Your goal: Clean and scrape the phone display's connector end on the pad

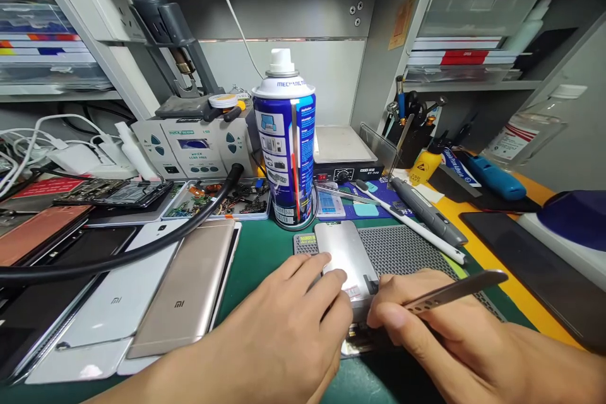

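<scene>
A phone (344,252) with a silvery metal back panel lies on the work mat, and some of its inner parts show at the near end. My left hand (288,322) curls over its left side, with fingertips on the metal; the thumb is hidden. Metal tweezers (454,291) with a row of small holes are pinched in my right hand (435,322), over the phone's near right corner. Their tips are hidden behind my fingers. A dark strip (371,284) shows on the panel just beside my right fingers.
A tall blue spray can (285,145) stands behind the phone. A black hose (142,259) crosses several phone backs (182,290) at left. A soldering station (196,148) and a heating plate (345,145) are behind. On the right lie a white brush (411,224) and a grey pen-shaped tool (428,211).
</scene>
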`<act>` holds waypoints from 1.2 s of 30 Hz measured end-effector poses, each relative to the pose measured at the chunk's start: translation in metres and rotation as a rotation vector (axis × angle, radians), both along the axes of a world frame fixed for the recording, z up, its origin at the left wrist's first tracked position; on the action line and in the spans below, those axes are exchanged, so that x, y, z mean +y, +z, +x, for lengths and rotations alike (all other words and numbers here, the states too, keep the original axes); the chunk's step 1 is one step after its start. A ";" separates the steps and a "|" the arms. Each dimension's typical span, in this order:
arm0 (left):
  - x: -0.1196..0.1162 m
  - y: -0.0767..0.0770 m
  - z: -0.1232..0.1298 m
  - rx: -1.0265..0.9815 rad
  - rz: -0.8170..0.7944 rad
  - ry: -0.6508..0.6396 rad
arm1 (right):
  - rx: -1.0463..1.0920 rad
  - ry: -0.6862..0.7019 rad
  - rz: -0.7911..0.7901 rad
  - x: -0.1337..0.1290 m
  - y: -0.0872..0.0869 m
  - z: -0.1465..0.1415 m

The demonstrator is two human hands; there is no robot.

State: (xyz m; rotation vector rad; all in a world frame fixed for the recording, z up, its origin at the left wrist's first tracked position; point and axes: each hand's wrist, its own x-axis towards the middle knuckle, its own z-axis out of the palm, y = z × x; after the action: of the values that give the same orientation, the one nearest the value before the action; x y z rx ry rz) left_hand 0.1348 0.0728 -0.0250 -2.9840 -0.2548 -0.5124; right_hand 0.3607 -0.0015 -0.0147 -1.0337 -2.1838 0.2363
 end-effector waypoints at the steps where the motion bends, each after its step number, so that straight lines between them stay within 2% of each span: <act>1: 0.000 0.000 0.000 0.006 -0.001 0.001 | 0.001 0.001 0.013 0.000 0.000 -0.001; 13: 0.002 0.001 0.000 0.045 0.014 -0.020 | 0.011 -0.001 0.006 -0.002 -0.006 0.004; 28: 0.002 -0.004 -0.001 -0.030 0.046 -0.006 | 0.028 0.030 -0.002 -0.001 -0.005 0.004; 32: 0.002 -0.013 0.001 -0.117 0.084 0.009 | 0.003 0.024 -0.001 0.002 -0.005 0.002; 36: 0.010 -0.034 0.003 -0.254 0.126 -0.007 | 0.074 0.069 -0.013 0.006 -0.008 -0.001</act>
State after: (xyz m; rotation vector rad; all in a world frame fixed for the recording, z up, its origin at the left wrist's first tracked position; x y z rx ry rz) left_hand 0.1383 0.0828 -0.0590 -2.7956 -0.2225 -0.8753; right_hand 0.3596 0.0048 -0.0222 -0.9431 -2.1552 0.3156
